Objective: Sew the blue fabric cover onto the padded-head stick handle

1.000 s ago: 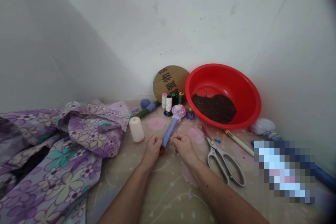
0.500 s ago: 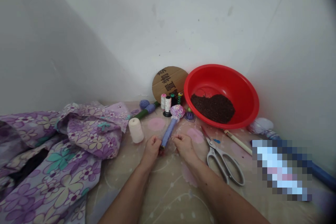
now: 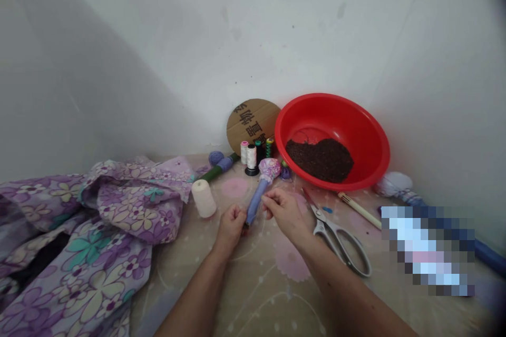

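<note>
A stick wrapped in blue cloth (image 3: 255,202) leans away from me, with a round flowered-cloth head (image 3: 270,168) tied at its far end. My left hand (image 3: 231,225) is closed around the stick's near end. Just right of the shaft, my right hand (image 3: 283,213) makes a pinch, its fingertips close to the blue wrapping. Whatever is in that pinch is too fine to make out. Left of the stick stands a large white thread cone (image 3: 204,199). Grey-handled scissors (image 3: 330,229) lie open-bladed beside my right forearm.
Several thread spools (image 3: 251,158) stand before a cardboard disc (image 3: 251,124) at the wall. A red basin (image 3: 369,152) holds dark crumbly material (image 3: 322,160). Flowered fabric (image 3: 103,237) is heaped at left. A pale stick (image 3: 359,210) and a blue-wrapped stick (image 3: 484,250) lie at right.
My right hand has risen slightly and turned, its fingers now nearer the middle of the shaft. The left hand keeps its place at the near end. The view has shifted a little.
</note>
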A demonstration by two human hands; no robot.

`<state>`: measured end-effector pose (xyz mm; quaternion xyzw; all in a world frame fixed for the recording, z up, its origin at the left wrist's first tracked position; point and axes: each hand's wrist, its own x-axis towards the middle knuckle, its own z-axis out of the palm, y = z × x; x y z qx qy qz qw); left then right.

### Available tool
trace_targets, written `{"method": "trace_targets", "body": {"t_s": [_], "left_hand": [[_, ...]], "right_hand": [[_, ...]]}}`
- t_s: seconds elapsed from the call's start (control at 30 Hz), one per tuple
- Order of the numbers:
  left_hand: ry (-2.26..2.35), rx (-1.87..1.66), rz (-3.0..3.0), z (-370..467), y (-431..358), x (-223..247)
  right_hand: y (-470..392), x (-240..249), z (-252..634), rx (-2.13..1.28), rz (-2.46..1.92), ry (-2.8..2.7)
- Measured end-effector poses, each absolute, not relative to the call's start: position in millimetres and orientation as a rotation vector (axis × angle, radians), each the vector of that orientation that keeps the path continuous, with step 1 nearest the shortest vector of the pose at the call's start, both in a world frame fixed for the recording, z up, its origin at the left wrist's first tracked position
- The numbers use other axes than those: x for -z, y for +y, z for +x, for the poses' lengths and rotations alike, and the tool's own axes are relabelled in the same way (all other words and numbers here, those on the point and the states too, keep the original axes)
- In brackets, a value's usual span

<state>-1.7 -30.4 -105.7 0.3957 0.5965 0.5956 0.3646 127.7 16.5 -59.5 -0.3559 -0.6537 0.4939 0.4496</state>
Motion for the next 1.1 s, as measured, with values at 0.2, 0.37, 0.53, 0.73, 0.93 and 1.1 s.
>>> {"method": "trace_targets", "body": {"t_s": [0.2, 0.37, 0.53, 0.73, 0.93, 1.1], "left_hand": [[1.545, -1.512, 1.045, -1.9, -30.8, 105.8], [1.541, -1.501, 1.078, -2.4, -33.0, 104.9], [1.608, -1.477, 1.168, -2.1, -35.7, 101.8], [1.827, -1.461, 1.305, -0.9, -38.6, 99.0], [1.912, -1.516, 1.345, 2.1, -40.9, 95.1], [1.953, -1.492, 1.347, 2.2, -41.4, 94.3]], "right_hand": [[1.1, 51.1, 123.7, -1.335, -0.904, -1.700], [-7.7, 65.6, 123.4, -1.344, -0.976, -1.681], [-17.7, 86.3, 127.5, -1.287, -0.996, -1.671], [-27.1, 99.4, 130.3, -1.280, -1.041, -1.708], [-27.6, 103.6, 129.3, -1.291, -1.042, -1.675], [-27.4, 100.4, 130.2, -1.274, -1.042, -1.670]]}}
